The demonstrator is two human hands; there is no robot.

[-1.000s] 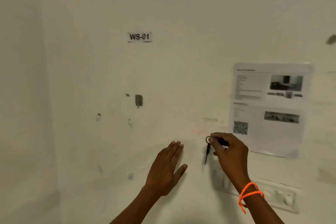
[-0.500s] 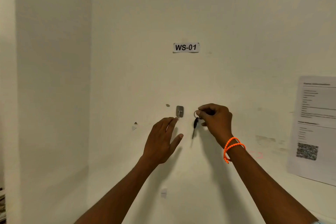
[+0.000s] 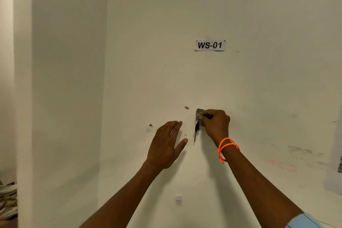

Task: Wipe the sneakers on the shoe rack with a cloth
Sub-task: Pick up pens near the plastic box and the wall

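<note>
At the hook (image 3: 199,112), the fingers (image 3: 205,119) of the right hand (image 3: 215,123) are curled tight, pinching a key ring (image 3: 197,117) against its small metal plate; a dark key (image 3: 196,129) hangs straight down from the ring, just below the hook. Left of the hook and slightly lower, the left hand (image 3: 166,144) is spread flat with straight fingers and thumb out, holding nothing; whether the palm touches the wall (image 3: 148,61) or hovers just off it cannot be told. An orange bracelet (image 3: 226,147) circles the right wrist, below and right of the hook. Well above the hook, a label (image 3: 210,45) reads WS-01. Far right of it, the edge of a printed sheet (image 3: 335,163) is taped to the wall.

This looks like a side step, hanging the key up, and wiping has not begun. Sneakers, shoe rack and cloth are all out of view; only some crumpled fabric (image 3: 8,200) shows far down and left of the hook, too little to name. Next, the ring needs seating fully over the hook before the pinch lets go, and then the person must turn to find the cloth and rack.
</note>
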